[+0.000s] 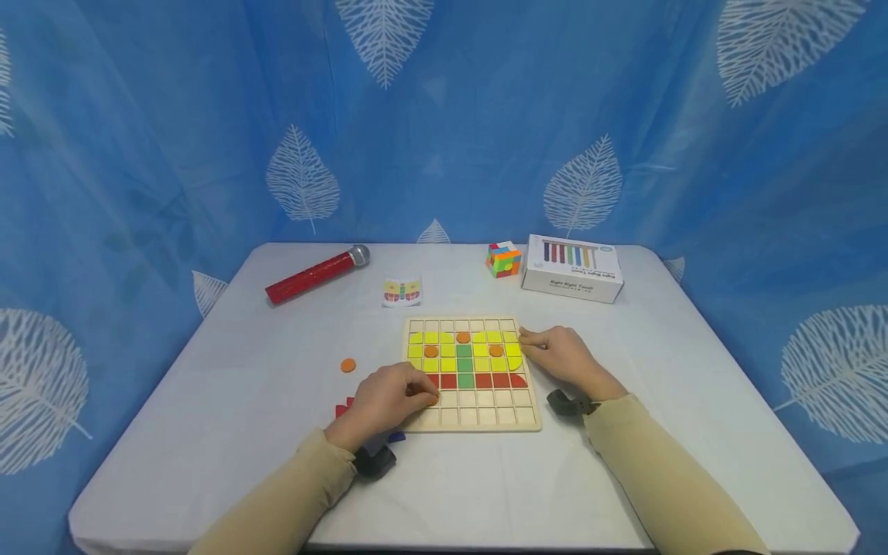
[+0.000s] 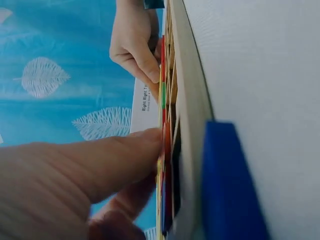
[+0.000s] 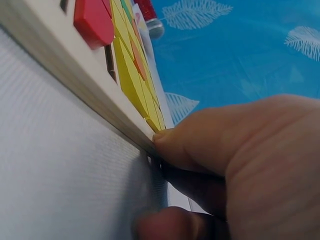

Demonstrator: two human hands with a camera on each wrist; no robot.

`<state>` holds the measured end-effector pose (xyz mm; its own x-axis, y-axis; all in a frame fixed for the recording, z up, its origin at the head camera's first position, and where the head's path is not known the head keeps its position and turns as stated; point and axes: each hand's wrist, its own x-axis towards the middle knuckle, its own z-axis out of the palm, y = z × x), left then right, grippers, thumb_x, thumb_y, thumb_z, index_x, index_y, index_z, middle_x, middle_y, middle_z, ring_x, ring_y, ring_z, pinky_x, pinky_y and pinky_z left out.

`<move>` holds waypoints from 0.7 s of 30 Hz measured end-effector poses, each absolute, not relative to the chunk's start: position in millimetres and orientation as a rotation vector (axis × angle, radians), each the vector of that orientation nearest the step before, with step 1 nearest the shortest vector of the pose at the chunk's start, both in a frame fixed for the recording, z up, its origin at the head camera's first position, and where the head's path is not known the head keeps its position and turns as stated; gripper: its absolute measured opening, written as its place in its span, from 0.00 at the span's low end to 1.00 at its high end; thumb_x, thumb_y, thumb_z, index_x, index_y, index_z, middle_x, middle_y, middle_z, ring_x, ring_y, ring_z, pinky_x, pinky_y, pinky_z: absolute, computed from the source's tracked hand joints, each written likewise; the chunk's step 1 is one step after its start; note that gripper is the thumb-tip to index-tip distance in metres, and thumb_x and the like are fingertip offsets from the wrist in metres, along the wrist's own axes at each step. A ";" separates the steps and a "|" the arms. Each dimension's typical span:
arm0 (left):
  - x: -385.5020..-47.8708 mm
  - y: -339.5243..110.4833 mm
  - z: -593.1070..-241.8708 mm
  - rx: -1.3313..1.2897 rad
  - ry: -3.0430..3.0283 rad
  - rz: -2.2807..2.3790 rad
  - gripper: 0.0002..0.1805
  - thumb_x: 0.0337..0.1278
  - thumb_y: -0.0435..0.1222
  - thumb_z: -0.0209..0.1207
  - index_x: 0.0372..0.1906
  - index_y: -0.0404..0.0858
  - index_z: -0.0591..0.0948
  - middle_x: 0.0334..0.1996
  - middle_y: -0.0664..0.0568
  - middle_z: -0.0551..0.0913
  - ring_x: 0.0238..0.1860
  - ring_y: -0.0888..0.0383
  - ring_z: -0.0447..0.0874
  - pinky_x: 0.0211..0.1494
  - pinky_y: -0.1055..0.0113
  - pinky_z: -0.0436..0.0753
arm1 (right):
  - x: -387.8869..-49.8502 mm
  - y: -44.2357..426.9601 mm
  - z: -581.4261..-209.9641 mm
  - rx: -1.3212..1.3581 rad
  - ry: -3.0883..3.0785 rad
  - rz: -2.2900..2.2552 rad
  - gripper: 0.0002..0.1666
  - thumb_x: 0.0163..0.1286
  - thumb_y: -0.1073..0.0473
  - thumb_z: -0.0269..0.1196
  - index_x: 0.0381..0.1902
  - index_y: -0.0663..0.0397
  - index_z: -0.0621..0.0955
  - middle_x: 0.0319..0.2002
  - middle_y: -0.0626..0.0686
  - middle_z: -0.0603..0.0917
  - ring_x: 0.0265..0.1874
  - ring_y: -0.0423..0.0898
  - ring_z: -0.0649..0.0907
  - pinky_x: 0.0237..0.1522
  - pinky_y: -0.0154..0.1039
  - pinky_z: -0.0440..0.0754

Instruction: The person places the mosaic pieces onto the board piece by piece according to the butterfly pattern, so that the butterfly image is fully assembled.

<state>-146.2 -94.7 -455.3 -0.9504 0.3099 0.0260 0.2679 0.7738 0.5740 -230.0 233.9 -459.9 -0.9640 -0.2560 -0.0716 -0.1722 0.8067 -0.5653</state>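
A light wooden grid board (image 1: 487, 418) lies on the table, set with yellow, green, red and orange pieces. At its lower left my left hand (image 1: 388, 397) holds a small orange-red piece (image 2: 167, 142) between thumb and fingers; the hand hides much of it and that corner. On the right edge my right hand (image 1: 565, 358) grips the board's rim, its thumb on the wooden frame (image 3: 135, 127) in the right wrist view. Beside the board's near edge lies a blue piece (image 2: 227, 175). Red pieces (image 1: 342, 408) lie partly behind the left hand.
A loose orange disc (image 1: 348, 365) lies left of the board. Behind stand a picture card (image 1: 401, 291), a red microphone (image 1: 312, 277), a puzzle cube (image 1: 503, 260) and a white box (image 1: 573, 270). A blue leaf-patterned curtain (image 1: 444, 154) closes off the back.
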 end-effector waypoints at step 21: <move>-153.8 -150.0 -446.7 0.284 2.828 0.776 0.21 0.46 0.44 0.79 0.48 0.53 0.88 0.38 0.63 0.84 0.39 0.60 0.76 0.43 0.64 0.79 | -231.5 235.3 -458.6 -0.310 2.816 -0.874 0.24 0.75 0.45 0.62 0.64 0.45 0.81 0.70 0.45 0.77 0.74 0.59 0.70 0.72 0.62 0.66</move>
